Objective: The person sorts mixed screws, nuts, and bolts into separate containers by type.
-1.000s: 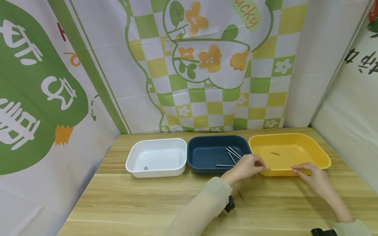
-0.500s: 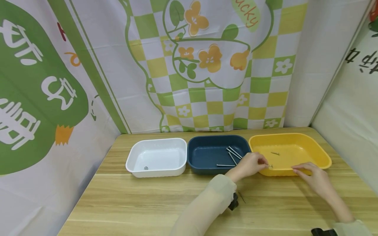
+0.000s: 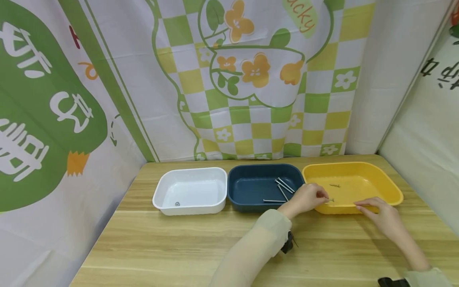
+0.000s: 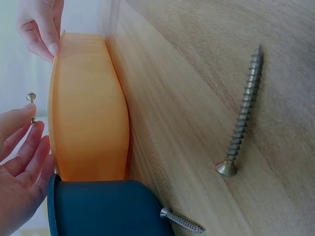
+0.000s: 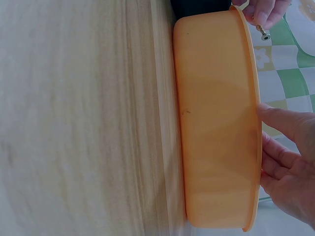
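Observation:
My left hand (image 3: 307, 198) pinches a small brass-coloured screw (image 4: 32, 98) between thumb and fingers, just above the near left part of the yellow tray (image 3: 362, 206). The screw's head points away from the fingertips; part of its shank is hidden by them. My right hand (image 3: 381, 217) grips the tray's near rim, thumb on the outer side and fingers inside, as the right wrist view shows. Another small screw (image 3: 335, 185) lies on the tray floor. In the left wrist view, a threaded screw (image 4: 241, 118) and a second screw (image 4: 182, 221) lie on the wooden table.
Left of the yellow tray stands a dark blue tray (image 3: 247, 186) with several long silver screws (image 3: 283, 186) in it. Beyond that, a white tray (image 3: 190, 210) has a small round metal piece (image 3: 177, 204) inside. A patterned cloth (image 3: 258, 131) hangs behind the table.
My left hand has shifted slightly right and away from me, carrying the pinched screw farther over the yellow tray. The right hand stays at the rim.

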The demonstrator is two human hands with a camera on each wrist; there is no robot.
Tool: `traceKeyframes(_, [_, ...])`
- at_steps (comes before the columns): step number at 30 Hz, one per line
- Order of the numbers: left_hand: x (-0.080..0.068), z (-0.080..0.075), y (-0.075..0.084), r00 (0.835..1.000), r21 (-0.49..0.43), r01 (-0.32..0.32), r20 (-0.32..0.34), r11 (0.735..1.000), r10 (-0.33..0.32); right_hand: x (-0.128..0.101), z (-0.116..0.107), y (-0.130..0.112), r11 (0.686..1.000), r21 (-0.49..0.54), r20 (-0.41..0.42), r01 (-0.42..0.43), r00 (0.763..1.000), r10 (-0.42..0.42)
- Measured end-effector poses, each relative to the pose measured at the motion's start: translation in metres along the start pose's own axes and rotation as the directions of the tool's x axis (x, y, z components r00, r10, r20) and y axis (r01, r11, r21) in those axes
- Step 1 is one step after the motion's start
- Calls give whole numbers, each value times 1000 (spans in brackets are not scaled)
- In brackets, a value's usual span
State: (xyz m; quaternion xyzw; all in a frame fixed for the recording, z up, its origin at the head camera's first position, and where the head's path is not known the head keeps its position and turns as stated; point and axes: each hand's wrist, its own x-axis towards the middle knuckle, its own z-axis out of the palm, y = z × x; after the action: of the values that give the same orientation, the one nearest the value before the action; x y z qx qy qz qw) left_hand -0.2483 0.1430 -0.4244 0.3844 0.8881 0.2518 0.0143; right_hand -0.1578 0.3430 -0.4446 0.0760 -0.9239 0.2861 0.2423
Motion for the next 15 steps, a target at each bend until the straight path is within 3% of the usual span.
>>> traceKeyframes(9, [-1,-2,-1,1000,34,11,15,999,-11,0,0,1,1000,-3,9,-6,1000,6])
traceKeyframes(15, [-13,-8,-7,1000,-25,-15,-18,1000,15,0,0,0,1000,13,-10,15,1000,-15])
